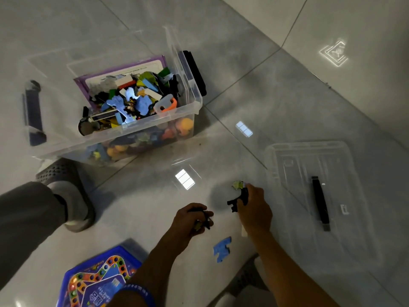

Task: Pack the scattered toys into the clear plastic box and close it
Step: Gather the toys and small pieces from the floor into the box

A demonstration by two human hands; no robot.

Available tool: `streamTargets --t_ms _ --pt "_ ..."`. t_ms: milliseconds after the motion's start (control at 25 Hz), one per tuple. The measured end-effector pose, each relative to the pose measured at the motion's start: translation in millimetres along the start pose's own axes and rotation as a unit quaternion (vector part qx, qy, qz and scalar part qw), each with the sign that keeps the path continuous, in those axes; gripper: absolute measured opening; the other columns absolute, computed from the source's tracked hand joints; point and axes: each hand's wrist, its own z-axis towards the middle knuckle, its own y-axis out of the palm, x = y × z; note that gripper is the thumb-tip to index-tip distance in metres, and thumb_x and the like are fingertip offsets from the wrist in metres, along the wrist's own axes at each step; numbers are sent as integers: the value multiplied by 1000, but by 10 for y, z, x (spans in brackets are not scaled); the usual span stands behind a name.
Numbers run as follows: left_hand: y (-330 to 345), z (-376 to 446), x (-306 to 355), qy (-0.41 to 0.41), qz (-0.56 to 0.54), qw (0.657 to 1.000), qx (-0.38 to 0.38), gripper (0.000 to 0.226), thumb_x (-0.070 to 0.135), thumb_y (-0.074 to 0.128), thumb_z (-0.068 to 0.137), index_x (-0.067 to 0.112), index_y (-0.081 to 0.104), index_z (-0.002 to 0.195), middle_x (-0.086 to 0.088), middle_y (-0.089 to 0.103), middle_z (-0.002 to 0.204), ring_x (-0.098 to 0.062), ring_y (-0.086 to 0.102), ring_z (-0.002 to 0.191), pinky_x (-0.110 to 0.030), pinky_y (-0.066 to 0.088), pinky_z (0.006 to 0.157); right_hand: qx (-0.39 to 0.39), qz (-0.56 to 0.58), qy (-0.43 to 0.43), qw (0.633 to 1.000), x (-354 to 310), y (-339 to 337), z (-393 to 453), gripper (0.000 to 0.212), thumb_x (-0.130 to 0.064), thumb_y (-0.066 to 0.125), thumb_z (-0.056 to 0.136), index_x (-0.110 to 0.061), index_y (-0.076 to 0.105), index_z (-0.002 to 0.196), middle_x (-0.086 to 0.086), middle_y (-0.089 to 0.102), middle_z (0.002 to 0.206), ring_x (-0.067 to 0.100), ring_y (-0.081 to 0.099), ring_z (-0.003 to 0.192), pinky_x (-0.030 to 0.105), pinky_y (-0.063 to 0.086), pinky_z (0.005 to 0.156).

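The floor [276,103] is glossy, smooth grey tile that mirrors the lights. The clear plastic box [177,114], far left, and its lid [294,218], right, are transparent glossy plastic. The near-left game board [95,278] is shiny printed plastic.

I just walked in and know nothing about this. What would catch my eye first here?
Probably the clear plastic box at upper left, heaped with colourful toy pieces. Lower down, the left hand and right hand each grip small dark toy bits above the grey tiled floor. The box's clear lid lies flat to the right, and a blue game board sits at the bottom edge.
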Motion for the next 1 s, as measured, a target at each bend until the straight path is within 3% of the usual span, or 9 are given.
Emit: streamTargets --t_ms 160,240,320,400,480,600,680,840,1000 --pt "10 58 -78 -12 140 990 -7 12 22 65 88 9 66 89 -12 70 79 -19 68 63 -23 49 54 -75 -147 -90 982 -44 144 387 41 -29 51 95 -18 43 134 8 41 137 22 59 99 31 53 78" --pt "-29 131 -140 -18 249 968 13 22 29 61 91 12 61 77 -7 63 66 -14 60 53 -21 47 50 -65 -137 -78 985 -66 147 469 24 -23 51 95 -14 52 117 8 50 123 19 58 86 28 50 70" --pt "-105 252 -268 58 382 921 55 18 28 63 90 15 58 78 -1 60 61 -13 61 52 -26 55 56 -63 -80 -58 993 -82 163 510 14 -16 53 93 -11 54 107 7 53 112 15 53 76 25 41 65" --pt "-144 319 -342 141 442 882 79 7 22 63 89 17 59 90 0 60 70 -19 64 64 -32 56 64 -40 17 -29 999 -50 140 517 12 -13 57 91 -10 58 102 7 58 103 13 53 79 23 40 69" --pt "-139 333 -379 202 486 845 90 26 11 58 90 18 56 115 -4 57 93 -21 63 74 -27 50 62 -31 180 81 980 25 11 503 15 -11 64 87 -10 62 102 8 64 98 14 58 80 26 50 75" --pt "-172 389 -508 297 590 748 64 76 7 61 87 21 19 148 -10 38 129 -11 55 69 -20 50 59 -1 418 267 868 226 -67 306 40 -9 73 80 -12 57 117 9 63 105 18 62 81 29 56 71" --pt "-206 410 -691 359 610 705 44 87 9 69 81 22 15 147 -16 39 135 -13 59 64 -22 55 56 21 436 292 851 268 18 104 58 -9 75 78 -13 48 130 10 61 113 25 64 94 26 53 70" --pt "-284 428 -807 419 586 692 48 59 12 80 72 12 43 118 -5 62 85 -9 56 48 -17 49 45 28 349 250 903 247 340 -85 52 -12 75 79 -9 47 124 9 63 108 22 63 92 16 46 64" --pt "-301 527 -637 285 579 762 38 44 21 70 83 10 48 120 -3 55 107 -11 57 74 -17 44 63 16 267 254 929 333 431 53 43 -24 82 70 -13 54 101 13 63 106 26 65 85 30 52 65"
